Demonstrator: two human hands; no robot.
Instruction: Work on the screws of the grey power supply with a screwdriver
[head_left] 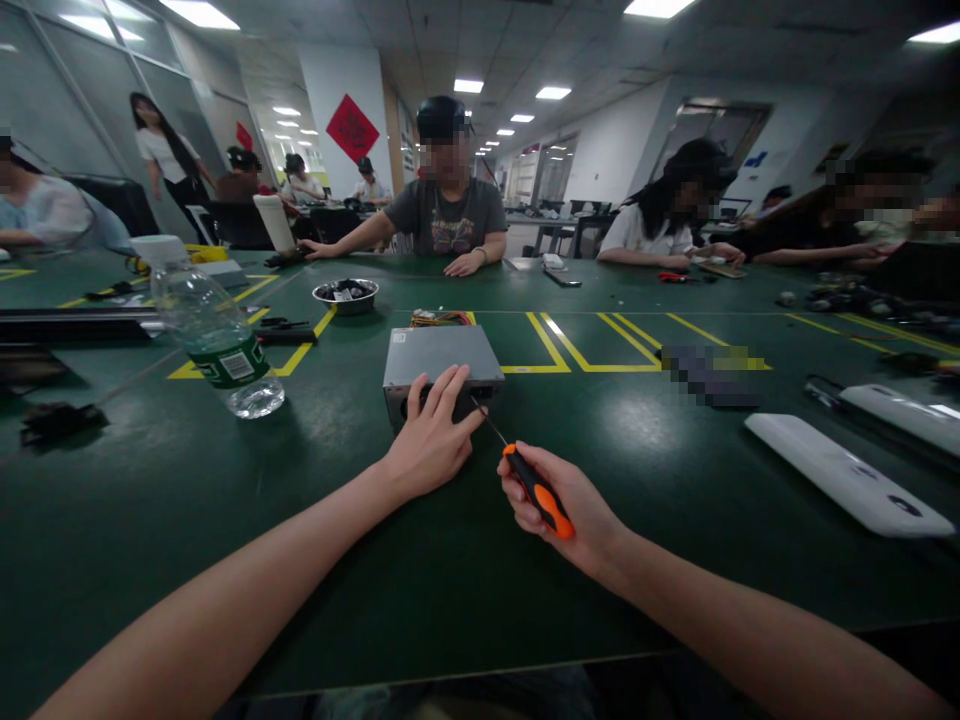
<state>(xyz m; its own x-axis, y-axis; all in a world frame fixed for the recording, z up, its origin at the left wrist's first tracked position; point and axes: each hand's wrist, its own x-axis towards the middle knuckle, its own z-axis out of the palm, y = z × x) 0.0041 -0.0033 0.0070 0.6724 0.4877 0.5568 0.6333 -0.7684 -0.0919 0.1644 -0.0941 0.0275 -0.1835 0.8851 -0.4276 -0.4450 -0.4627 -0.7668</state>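
Note:
A grey metal computer power supply (442,352) sits on the green table in front of me, a bundle of coloured wires (441,318) at its far side. My left hand (435,440) rests on its front and top edge with the fingers spread; the thumb reaches toward the front face. In my right hand (555,500) is an orange and black screwdriver (536,490), the fingers closed round its handle. Its shaft slants up and left to the right part of the power supply's front face. The tip's exact contact is too small to make out.
Left of the power supply stands a clear water bottle (225,340); behind it is a metal bowl (346,294) of dark parts. White elongated casings (847,475) lie at the right. Yellow tape lines mark the table. Across it sits a person (450,215) with a forearm on the table.

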